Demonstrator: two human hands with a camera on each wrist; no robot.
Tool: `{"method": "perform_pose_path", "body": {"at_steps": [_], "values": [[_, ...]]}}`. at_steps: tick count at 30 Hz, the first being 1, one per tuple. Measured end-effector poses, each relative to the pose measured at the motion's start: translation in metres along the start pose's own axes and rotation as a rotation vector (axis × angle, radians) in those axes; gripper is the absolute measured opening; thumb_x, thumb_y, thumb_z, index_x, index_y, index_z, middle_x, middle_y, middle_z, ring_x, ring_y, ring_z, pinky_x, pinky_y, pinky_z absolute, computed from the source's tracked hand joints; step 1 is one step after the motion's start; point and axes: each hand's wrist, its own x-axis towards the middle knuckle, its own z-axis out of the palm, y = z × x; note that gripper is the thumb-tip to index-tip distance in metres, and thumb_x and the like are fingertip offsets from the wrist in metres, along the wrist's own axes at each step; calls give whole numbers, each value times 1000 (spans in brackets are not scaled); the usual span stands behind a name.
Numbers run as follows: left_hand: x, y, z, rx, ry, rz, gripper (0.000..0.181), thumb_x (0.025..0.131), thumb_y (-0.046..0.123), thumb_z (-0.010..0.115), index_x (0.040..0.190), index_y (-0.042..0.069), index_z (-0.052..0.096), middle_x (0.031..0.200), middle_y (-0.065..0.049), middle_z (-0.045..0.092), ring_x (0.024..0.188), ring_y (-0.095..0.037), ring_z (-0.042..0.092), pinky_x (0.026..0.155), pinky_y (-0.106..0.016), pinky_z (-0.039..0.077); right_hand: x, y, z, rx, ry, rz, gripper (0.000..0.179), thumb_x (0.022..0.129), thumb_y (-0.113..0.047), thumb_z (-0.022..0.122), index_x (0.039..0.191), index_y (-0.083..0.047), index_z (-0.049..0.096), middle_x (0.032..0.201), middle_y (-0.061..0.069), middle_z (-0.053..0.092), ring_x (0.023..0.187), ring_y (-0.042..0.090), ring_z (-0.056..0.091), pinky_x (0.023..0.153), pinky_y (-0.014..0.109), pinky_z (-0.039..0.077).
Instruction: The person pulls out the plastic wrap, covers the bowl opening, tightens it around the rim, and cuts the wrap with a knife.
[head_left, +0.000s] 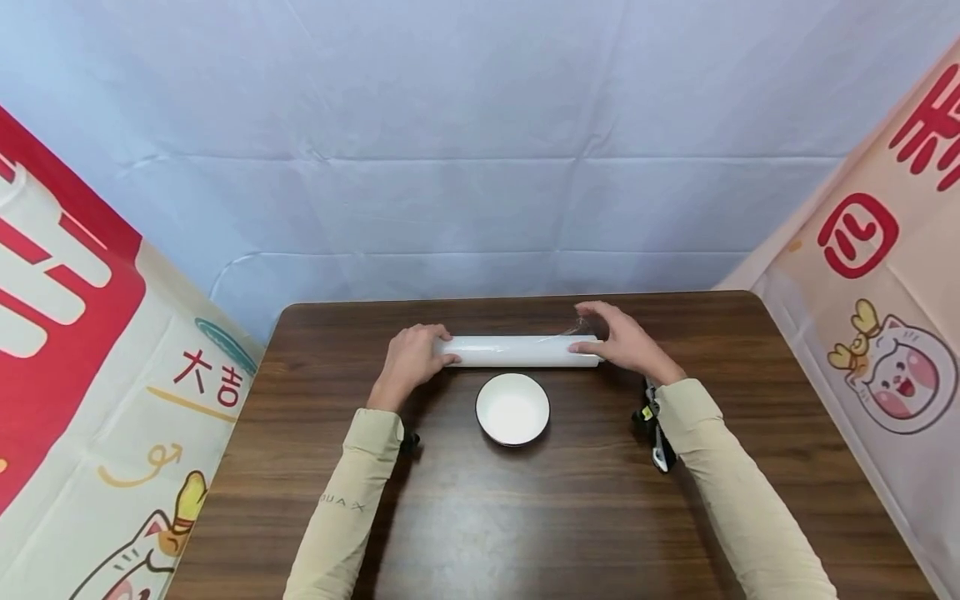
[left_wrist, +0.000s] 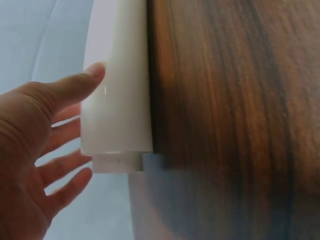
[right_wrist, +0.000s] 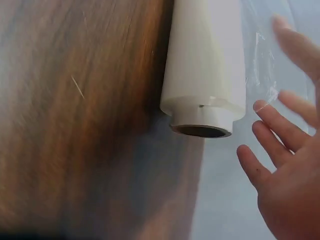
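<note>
A long white roll of cling film (head_left: 517,352) lies crosswise on the table, beyond a white bowl with a dark rim (head_left: 513,409). My left hand (head_left: 412,360) holds the roll's left end. In the left wrist view its thumb (left_wrist: 90,75) rests on the near side of the roll (left_wrist: 120,100), with the fingers behind. At the right end is my right hand (head_left: 628,340), fingers spread. The right wrist view shows these fingers (right_wrist: 280,127) beside the hollow core end (right_wrist: 202,131), close to a loose transparent flap of film (right_wrist: 262,65).
The brown wooden table (head_left: 480,517) ends shortly beyond the roll, with a pale blue cloth backdrop (head_left: 450,200) behind it. Printed banners flank the left and right sides. Black wrist gear (head_left: 651,425) hangs under the right forearm.
</note>
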Motion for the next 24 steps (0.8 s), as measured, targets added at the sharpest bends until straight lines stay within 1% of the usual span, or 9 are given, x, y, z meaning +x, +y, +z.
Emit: {"method": "perform_pose_path", "body": {"at_steps": [2, 5, 8, 11, 13, 16, 20, 22, 24], "values": [[0, 3, -1, 56, -1, 14, 44, 86, 51, 85, 116, 20, 77, 112, -3, 80, 96, -31, 73, 81, -47, 61, 5, -4, 2, -46, -60, -56, 69, 92, -35, 83, 151, -11, 55, 155, 17, 54, 146, 41, 47, 117, 63, 41], [2, 10, 1, 176, 12, 65, 57, 83, 61, 83, 111, 13, 72, 100, -6, 78, 89, -31, 73, 79, -46, 61, 12, -9, 6, -80, -81, -94, 43, 95, -26, 80, 134, -11, 71, 141, 15, 67, 132, 38, 61, 107, 58, 52], [3, 17, 6, 292, 58, 103, 73, 80, 74, 78, 109, 8, 67, 91, -8, 75, 83, -30, 73, 79, -45, 61, 17, -15, 12, -90, -1, -87, 12, 98, -18, 76, 108, -14, 80, 114, 9, 79, 103, 28, 73, 86, 45, 59], [5, 24, 11, 340, 85, 91, 76, 83, 79, 69, 104, 6, 67, 84, -10, 73, 78, -31, 72, 80, -46, 60, 20, -18, 23, -136, 138, -90, 5, 99, -20, 75, 98, -16, 79, 95, 6, 80, 79, 20, 68, 73, 38, 53], [7, 28, 11, 328, 81, 76, 74, 88, 77, 66, 103, 4, 68, 84, -12, 74, 78, -33, 72, 80, -48, 60, 21, -20, 31, -163, 221, -87, 8, 100, -21, 74, 99, -14, 77, 90, 7, 79, 74, 21, 66, 71, 40, 52], [13, 34, 11, 222, 54, 95, 59, 96, 65, 66, 110, 7, 71, 98, -11, 77, 95, -34, 74, 87, -51, 59, 21, -23, 42, -183, 327, -71, 14, 102, -24, 71, 100, -10, 75, 86, 9, 78, 70, 23, 65, 69, 44, 51], [23, 43, 16, 48, 48, 239, 33, 103, 41, 67, 121, 15, 76, 122, -6, 77, 117, -30, 71, 98, -48, 58, 20, -28, 48, -172, 403, -41, 16, 103, -23, 69, 101, -9, 74, 85, 10, 77, 70, 26, 67, 68, 45, 51], [26, 47, 19, 20, 82, 316, 23, 104, 30, 68, 117, 14, 79, 119, -4, 79, 113, -26, 72, 97, -44, 60, 19, -29, 50, -163, 422, -30, 15, 103, -22, 69, 100, -9, 74, 86, 10, 77, 71, 26, 67, 67, 45, 51], [27, 50, 21, 49, 138, 370, 17, 103, 23, 69, 110, 13, 81, 112, -3, 80, 106, -23, 73, 93, -40, 61, 19, -29, 50, -156, 428, -23, 14, 103, -21, 70, 100, -8, 74, 86, 11, 77, 71, 26, 67, 67, 44, 51]]}}
